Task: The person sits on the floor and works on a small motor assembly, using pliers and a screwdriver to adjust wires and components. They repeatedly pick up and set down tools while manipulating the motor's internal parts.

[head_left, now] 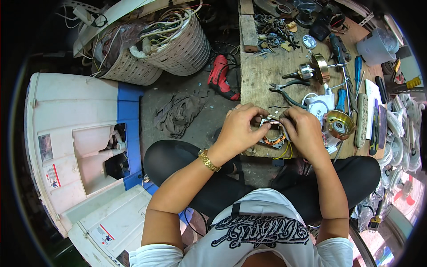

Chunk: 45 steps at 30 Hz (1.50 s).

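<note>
A motor stator (272, 141) with orange copper windings lies near the front edge of the wooden workbench, yellow wires hanging from it. My left hand (242, 127) pinches its upper rim from the left, thumb and fingers drawn together. From the right, my right hand (304, 130) grips the same rim with closed fingers. Something pale and thin shows between the fingertips; its kind is too small to tell. Just beyond my hands rest dark-handled pliers (289, 89). A brass-coloured motor end cover (340, 124) sits beside my right hand.
Farther up the workbench (262, 71) lie a rotor with shaft (306, 71) and a heap of small metal parts (275, 33). Screwdrivers (358, 69) and a power strip (361, 120) line the right side. A red power drill (219, 75) and grey rag (180, 113) occupy the floor.
</note>
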Tool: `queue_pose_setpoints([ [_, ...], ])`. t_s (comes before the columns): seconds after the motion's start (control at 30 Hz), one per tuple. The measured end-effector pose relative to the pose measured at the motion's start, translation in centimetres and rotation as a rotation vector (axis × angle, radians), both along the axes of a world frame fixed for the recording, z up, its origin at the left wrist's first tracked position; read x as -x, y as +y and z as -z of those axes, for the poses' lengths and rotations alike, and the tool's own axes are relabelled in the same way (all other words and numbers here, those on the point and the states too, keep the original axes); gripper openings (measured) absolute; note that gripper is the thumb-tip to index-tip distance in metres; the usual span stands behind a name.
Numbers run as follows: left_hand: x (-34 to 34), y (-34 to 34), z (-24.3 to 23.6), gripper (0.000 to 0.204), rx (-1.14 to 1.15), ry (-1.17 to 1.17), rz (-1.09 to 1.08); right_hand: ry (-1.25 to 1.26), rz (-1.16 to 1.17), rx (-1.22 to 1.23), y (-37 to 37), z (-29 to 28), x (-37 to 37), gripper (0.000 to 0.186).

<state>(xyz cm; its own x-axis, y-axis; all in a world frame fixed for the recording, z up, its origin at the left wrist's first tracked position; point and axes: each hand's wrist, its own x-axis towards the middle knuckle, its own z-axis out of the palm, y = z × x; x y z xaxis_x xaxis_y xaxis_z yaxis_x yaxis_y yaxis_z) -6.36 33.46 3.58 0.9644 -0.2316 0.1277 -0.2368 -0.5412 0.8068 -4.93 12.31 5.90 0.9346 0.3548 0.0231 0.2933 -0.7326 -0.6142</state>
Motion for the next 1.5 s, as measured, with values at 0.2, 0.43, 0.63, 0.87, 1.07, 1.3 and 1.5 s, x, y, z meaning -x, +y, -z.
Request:
queue_pose_setpoints([
  [0.2,-0.9,-0.1,-0.8,0.023,0.072,0.43,-0.06,0.02,0.002,0.012,0.0,-0.1,0.0,0.017],
  [0.43,-1.6,-0.3,0.2,0.026,0.077,0.384,-0.043,0.01,-0.033,-0.058,0.2,0.1,-0.1,0.018],
  [0.63,-1.7,-0.2,-0.8,0.025,0.01,0.423,-0.031,0.04,-0.017,-0.083,0.2,0.5,-0.1,0.019],
  [0.87,-0.8,0.9,-1.6,0.028,0.052,0.168,0.091,0.061,-0.013,-0.114,0.2,0.4,-0.2,0.018],
  [1.07,-0.6,2.1,-1.3,0.034,-0.095,0.019,0.226,0.057,-0.013,-0.127,0.1,0.5,-0.2,0.017],
  [1.3,-0.1,2.1,0.3,0.035,0.022,0.072,0.198,0.057,-0.011,-0.137,0.3,0.6,-0.1,0.015],
  [1.5,0.2,1.5,0.3,0.031,0.086,0.166,0.129,0.012,-0.058,-0.173,0.4,0.8,0.0,0.013],
])
